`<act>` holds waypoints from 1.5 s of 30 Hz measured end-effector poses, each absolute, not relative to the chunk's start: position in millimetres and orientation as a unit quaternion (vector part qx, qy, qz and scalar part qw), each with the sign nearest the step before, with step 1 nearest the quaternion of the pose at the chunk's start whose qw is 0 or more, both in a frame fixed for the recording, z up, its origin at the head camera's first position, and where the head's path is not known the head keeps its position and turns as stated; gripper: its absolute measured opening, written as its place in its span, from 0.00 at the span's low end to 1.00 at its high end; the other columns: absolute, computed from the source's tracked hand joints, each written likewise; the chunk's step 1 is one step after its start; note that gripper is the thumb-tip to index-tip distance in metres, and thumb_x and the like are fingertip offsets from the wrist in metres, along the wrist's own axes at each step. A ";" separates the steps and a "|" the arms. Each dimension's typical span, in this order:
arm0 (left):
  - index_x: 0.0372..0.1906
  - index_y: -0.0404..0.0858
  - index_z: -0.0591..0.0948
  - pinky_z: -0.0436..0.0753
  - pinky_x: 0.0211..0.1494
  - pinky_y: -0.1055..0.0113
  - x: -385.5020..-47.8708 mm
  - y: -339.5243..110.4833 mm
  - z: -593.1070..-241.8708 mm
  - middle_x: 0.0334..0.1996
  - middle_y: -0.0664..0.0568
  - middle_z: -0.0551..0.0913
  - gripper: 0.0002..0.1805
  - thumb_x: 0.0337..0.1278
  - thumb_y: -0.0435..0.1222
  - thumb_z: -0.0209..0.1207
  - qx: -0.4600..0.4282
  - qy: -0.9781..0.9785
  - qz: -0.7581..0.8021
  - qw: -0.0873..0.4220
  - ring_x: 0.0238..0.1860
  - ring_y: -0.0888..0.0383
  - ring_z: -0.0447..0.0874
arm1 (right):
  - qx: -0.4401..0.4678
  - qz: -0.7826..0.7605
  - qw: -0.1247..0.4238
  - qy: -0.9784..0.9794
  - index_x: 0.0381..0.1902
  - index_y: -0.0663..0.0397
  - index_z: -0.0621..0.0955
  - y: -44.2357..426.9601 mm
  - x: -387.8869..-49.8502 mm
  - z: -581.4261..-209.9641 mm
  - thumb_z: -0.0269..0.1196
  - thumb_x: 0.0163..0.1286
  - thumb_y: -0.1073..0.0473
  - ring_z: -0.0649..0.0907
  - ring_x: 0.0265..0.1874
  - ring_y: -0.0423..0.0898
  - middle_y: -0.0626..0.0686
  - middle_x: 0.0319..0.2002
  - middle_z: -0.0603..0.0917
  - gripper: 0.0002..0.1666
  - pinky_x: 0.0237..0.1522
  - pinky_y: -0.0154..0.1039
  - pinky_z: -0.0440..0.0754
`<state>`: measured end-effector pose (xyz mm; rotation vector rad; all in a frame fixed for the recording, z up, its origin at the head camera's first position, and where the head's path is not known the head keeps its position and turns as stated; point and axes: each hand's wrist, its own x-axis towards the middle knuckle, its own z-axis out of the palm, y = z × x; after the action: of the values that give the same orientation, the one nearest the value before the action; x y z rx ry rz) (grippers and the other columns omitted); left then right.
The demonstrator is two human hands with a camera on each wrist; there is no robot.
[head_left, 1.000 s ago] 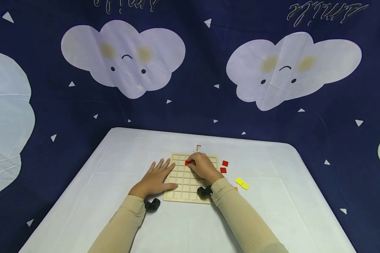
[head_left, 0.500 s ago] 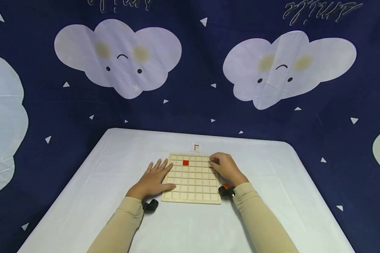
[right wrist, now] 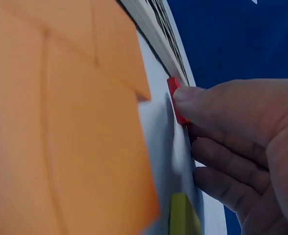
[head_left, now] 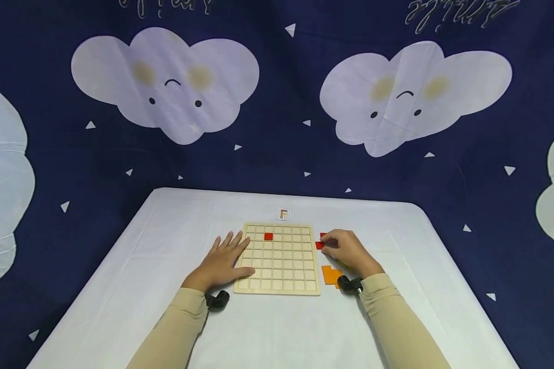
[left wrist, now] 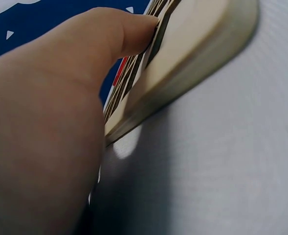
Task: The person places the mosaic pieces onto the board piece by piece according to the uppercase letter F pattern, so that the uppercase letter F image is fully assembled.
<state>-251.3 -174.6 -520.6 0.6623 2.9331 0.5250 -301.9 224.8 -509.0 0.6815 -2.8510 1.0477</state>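
In the head view a wooden grid board [head_left: 277, 293] lies on the table with one red tile [head_left: 268, 237] in its upper left part. My left hand [head_left: 221, 262] rests spread on the board's left edge, and its thumb [left wrist: 136, 35] shows on the rim in the left wrist view. Right of the board, my right hand [head_left: 348, 250] is at two red tiles. Between thumb and fingers it pinches the nearer red tile [head_left: 320, 245], also seen edge-on in the right wrist view [right wrist: 177, 100]. Another red tile [head_left: 323, 235] lies just behind, partly covered.
Orange tiles [head_left: 331, 275] lie grouped right of the board, near my right wrist. A yellow piece [right wrist: 182, 215] stands out at the bottom of the right wrist view. A small printed grid card [head_left: 283, 214] lies behind the board. A dark cloth with clouds hangs beyond the table.
My right hand has left the red tile on the board and moved right, past the board's edge, to the loose red tiles. My left hand stays on the board.
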 end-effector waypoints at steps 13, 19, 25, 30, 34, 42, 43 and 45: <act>0.85 0.42 0.58 0.38 0.80 0.39 -251.9 -175.7 -522.2 0.84 0.42 0.49 0.55 0.63 0.71 0.56 0.219 0.960 0.169 0.038 0.83 0.39 0.39 | 0.233 0.324 0.011 -0.917 0.47 0.55 0.91 214.6 -308.0 -509.3 0.75 0.66 0.68 0.85 0.50 0.51 0.53 0.49 0.88 0.12 0.59 0.52 0.81; 0.85 0.42 0.58 0.37 0.80 0.39 -251.6 -176.1 -523.4 0.84 0.42 0.49 0.55 0.63 0.71 0.56 0.219 0.960 0.171 0.040 0.83 0.40 0.39 | 0.227 0.330 0.011 -0.916 0.46 0.54 0.91 211.9 -309.4 -510.0 0.75 0.67 0.67 0.85 0.43 0.46 0.48 0.44 0.88 0.10 0.53 0.48 0.83; 0.85 0.42 0.58 0.36 0.80 0.40 -252.1 -176.3 -522.8 0.84 0.43 0.49 0.55 0.63 0.71 0.56 0.215 0.961 0.168 0.039 0.83 0.40 0.38 | 0.213 0.339 0.020 -0.916 0.45 0.54 0.91 206.8 -314.9 -512.4 0.75 0.68 0.67 0.84 0.40 0.42 0.46 0.42 0.87 0.09 0.47 0.43 0.84; 0.85 0.44 0.58 0.35 0.80 0.40 -253.1 -175.7 -525.5 0.84 0.44 0.48 0.56 0.63 0.72 0.55 0.211 0.962 0.167 0.040 0.83 0.41 0.37 | 0.206 0.332 0.027 -0.920 0.45 0.56 0.90 204.2 -317.9 -509.6 0.75 0.67 0.69 0.84 0.40 0.44 0.47 0.41 0.86 0.10 0.46 0.44 0.84; 0.85 0.44 0.58 0.35 0.80 0.40 -253.5 -174.0 -527.4 0.85 0.45 0.48 0.56 0.62 0.73 0.54 0.210 0.963 0.165 0.041 0.83 0.42 0.37 | 0.203 0.327 0.020 -0.923 0.45 0.57 0.90 204.0 -319.5 -506.7 0.75 0.67 0.68 0.84 0.39 0.45 0.48 0.40 0.86 0.09 0.46 0.44 0.84; 0.85 0.43 0.58 0.36 0.80 0.39 -252.6 -174.1 -528.1 0.84 0.44 0.48 0.56 0.63 0.73 0.54 0.213 0.962 0.163 0.040 0.83 0.41 0.38 | 0.215 0.338 0.015 -0.916 0.46 0.55 0.90 184.3 -321.3 -501.4 0.75 0.67 0.66 0.83 0.38 0.44 0.46 0.40 0.86 0.10 0.44 0.44 0.83; 0.85 0.43 0.58 0.36 0.80 0.39 -252.7 -174.4 -527.9 0.84 0.44 0.48 0.56 0.63 0.73 0.54 0.213 0.963 0.162 0.039 0.83 0.40 0.38 | 0.219 0.339 0.012 -0.915 0.46 0.54 0.90 178.7 -322.3 -500.6 0.75 0.67 0.65 0.82 0.38 0.44 0.46 0.41 0.86 0.10 0.44 0.44 0.83; 0.85 0.43 0.58 0.36 0.80 0.39 -253.2 -174.3 -527.2 0.84 0.43 0.49 0.56 0.63 0.72 0.55 0.214 0.962 0.163 0.037 0.83 0.40 0.38 | 0.231 0.338 0.009 -0.912 0.47 0.54 0.90 167.2 -324.7 -499.8 0.76 0.68 0.65 0.83 0.39 0.44 0.45 0.41 0.86 0.10 0.45 0.44 0.83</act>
<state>-253.2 -174.3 -527.2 0.6571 2.9551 0.5009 -324.7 167.2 -499.8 0.7202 -2.8489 1.0565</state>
